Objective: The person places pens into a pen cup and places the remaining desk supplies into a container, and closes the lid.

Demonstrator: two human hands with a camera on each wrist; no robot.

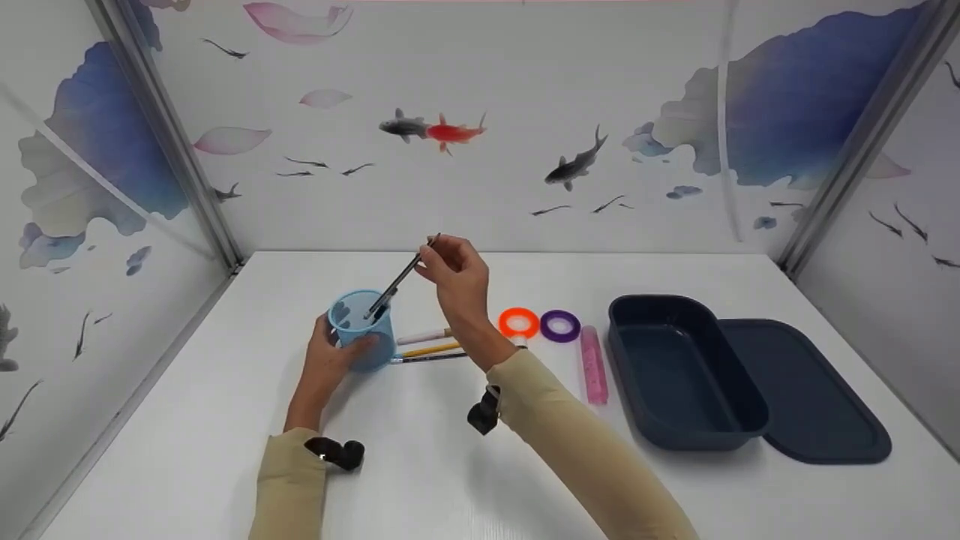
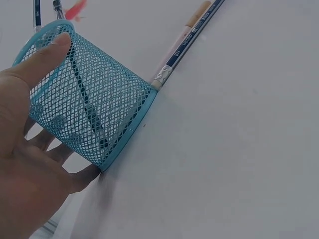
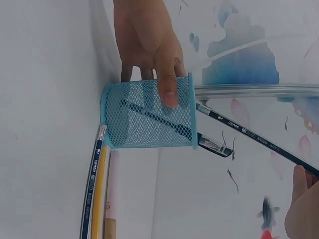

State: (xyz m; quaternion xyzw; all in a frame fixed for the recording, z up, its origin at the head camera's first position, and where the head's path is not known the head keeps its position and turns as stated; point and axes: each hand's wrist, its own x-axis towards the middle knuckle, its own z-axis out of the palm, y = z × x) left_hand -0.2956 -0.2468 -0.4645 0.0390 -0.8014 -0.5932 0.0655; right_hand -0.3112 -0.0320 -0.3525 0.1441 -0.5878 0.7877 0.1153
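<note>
A light blue mesh pen cup (image 1: 373, 352) stands on the white table, its base touching it. My left hand (image 1: 330, 360) grips the cup, thumb on the near side and fingers round the far side. Inside leans a black pen (image 3: 214, 144), its capped end sticking out past the rim. My right hand (image 1: 459, 277) pinches a dark pencil (image 3: 259, 139) near its upper end, above the cup. The pencil slants down, its lower end at the cup's mouth. Beside the cup's base lie a dark blue pencil (image 3: 92, 184), a yellow pencil (image 3: 99, 199) and a pale pink stick (image 3: 112, 184).
Right of my right hand lie an orange ring (image 1: 504, 323) and a purple ring (image 1: 546, 326). A pink glittery tube (image 1: 593, 367) is nearer. A deep navy box (image 1: 697, 441) stands at the right, partly over a flat navy lid (image 1: 817, 397). Patterned walls (image 1: 480, 202) enclose the table.
</note>
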